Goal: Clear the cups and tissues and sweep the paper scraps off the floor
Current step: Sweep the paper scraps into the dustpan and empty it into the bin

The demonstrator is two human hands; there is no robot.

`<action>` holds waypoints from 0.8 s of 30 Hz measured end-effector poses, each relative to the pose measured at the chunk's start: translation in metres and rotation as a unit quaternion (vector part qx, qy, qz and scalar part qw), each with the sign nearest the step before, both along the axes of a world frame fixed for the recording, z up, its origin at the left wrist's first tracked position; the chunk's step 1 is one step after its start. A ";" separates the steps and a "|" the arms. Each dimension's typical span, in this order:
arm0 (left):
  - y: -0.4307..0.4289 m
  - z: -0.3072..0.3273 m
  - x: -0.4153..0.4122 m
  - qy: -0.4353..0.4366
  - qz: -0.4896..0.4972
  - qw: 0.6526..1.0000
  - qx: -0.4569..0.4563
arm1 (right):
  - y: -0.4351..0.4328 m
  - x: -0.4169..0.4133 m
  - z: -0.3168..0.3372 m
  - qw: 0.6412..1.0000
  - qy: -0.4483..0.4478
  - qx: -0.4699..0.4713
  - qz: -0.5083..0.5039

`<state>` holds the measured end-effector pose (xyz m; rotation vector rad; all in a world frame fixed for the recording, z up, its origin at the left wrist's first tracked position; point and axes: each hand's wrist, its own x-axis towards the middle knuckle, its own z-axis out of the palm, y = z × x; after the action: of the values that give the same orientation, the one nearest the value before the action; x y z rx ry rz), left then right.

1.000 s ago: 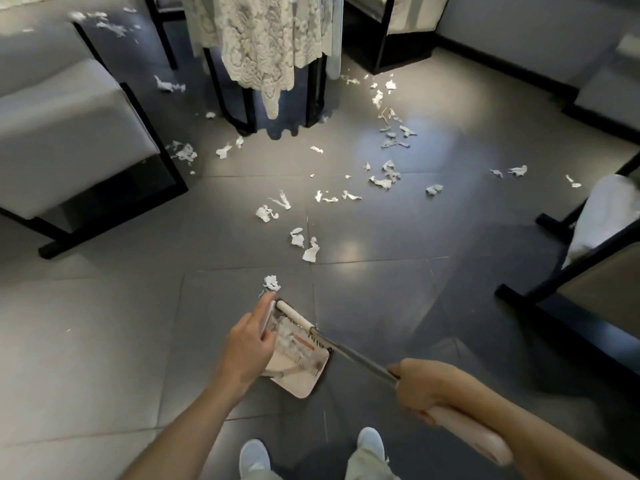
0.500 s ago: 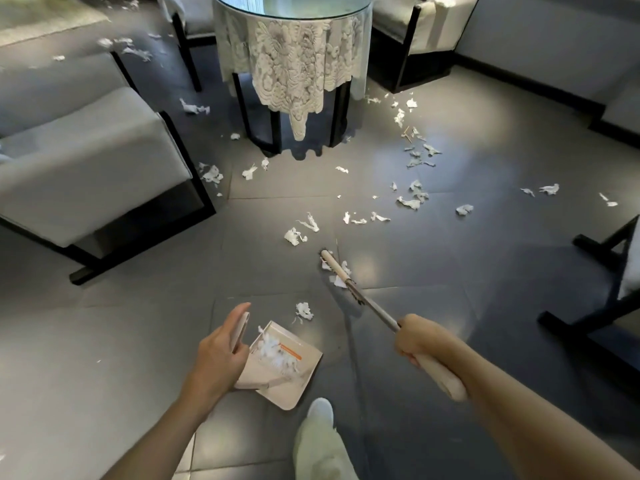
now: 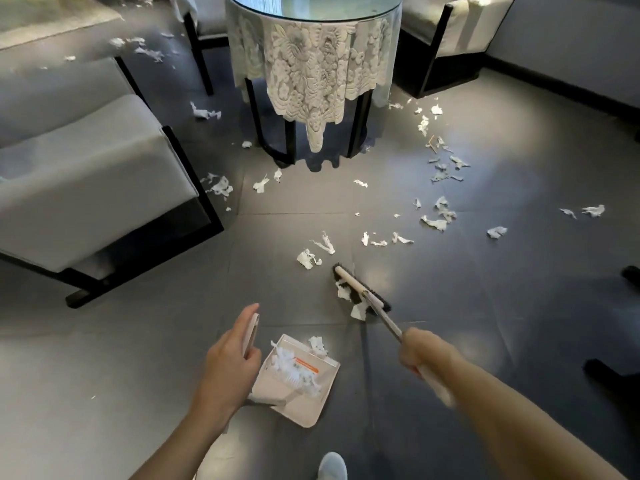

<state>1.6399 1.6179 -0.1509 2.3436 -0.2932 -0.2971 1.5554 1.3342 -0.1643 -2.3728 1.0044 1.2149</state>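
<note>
Sweeping is the step in hand: the right hand (image 3: 420,351) grips the shaft of the black-bristled broom (image 3: 360,289), the left hand (image 3: 228,362) holds the handle of the beige plastic dustpan (image 3: 304,408) at lower centre, and the next stroke probably needs to drag the torn white paper scraps (image 3: 307,259) at mid-frame into it.

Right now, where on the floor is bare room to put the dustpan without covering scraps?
Bare floor lies left of the dustpan, between the left hand and the grey armchair, save one tiny speck. Another free patch lies right of the broom, toward the dark chair legs. Crowded: paper scraps between broom and table.
</note>
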 end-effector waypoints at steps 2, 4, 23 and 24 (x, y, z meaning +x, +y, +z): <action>-0.013 -0.001 0.012 -0.012 -0.008 1.000 0.005 | 0.021 -0.003 0.000 0.999 0.021 0.027 0.020; -0.024 -0.001 0.021 -0.020 -0.022 0.999 0.016 | 0.041 -0.011 0.007 0.996 0.038 0.072 0.023; 0.030 0.023 0.157 -0.015 -0.086 0.996 -0.007 | 0.081 0.085 0.120 0.992 -0.038 0.116 -0.031; 0.030 0.025 0.167 -0.018 -0.086 0.996 -0.008 | 0.079 0.094 0.119 0.992 -0.047 0.111 -0.039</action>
<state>1.8069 1.6480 -0.1255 2.3131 -0.5161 -0.3334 1.6498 1.4137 -0.0455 -2.1774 0.8753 1.1123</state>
